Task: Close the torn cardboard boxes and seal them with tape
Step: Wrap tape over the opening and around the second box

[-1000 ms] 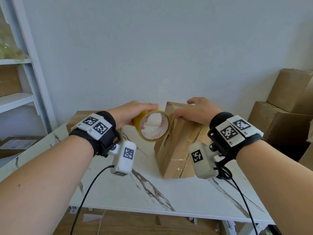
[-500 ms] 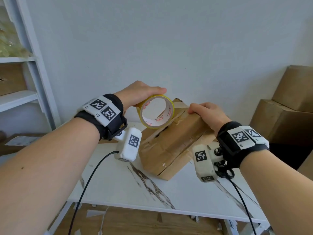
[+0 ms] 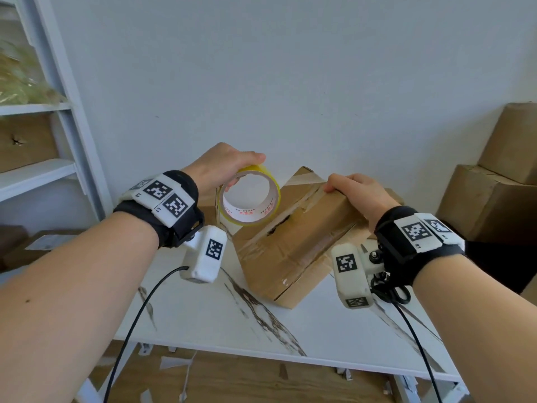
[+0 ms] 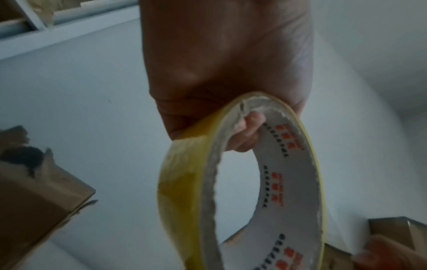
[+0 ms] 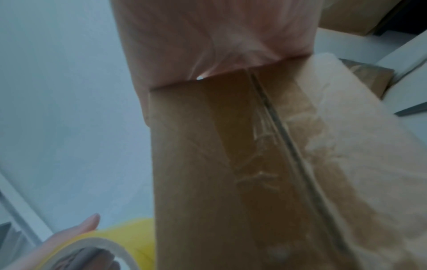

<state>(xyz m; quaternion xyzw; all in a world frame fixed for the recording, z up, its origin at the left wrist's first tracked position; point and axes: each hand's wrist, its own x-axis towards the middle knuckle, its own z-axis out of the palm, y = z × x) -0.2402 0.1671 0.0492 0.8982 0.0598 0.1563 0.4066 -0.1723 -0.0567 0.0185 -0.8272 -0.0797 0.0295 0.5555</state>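
A brown cardboard box (image 3: pixel 293 248) lies tilted on the white marble table (image 3: pixel 232 324), its taped seam and a torn dark hole facing up; the same box (image 5: pixel 242 164) fills the right wrist view. My right hand (image 3: pixel 356 196) grips the box's far upper edge, fingers curled over it. My left hand (image 3: pixel 226 167) holds a yellow tape roll (image 3: pixel 250 199) with a white printed core in the air, just left of the box. In the left wrist view the tape roll (image 4: pixel 235 182) hangs from my left hand (image 4: pixel 231 118), a finger hooked inside the core.
A second cardboard box (image 3: pixel 207 207) sits behind the roll at the table's back. Stacked brown boxes (image 3: pixel 499 181) stand at the right. A white shelf unit (image 3: pixel 43 141) stands at the left. Paper scraps litter the wooden floor (image 3: pixel 232 382).
My right hand has tipped the box from standing on edge to lying slanted with the seam up. My left hand has raised the tape roll up and away from the box.
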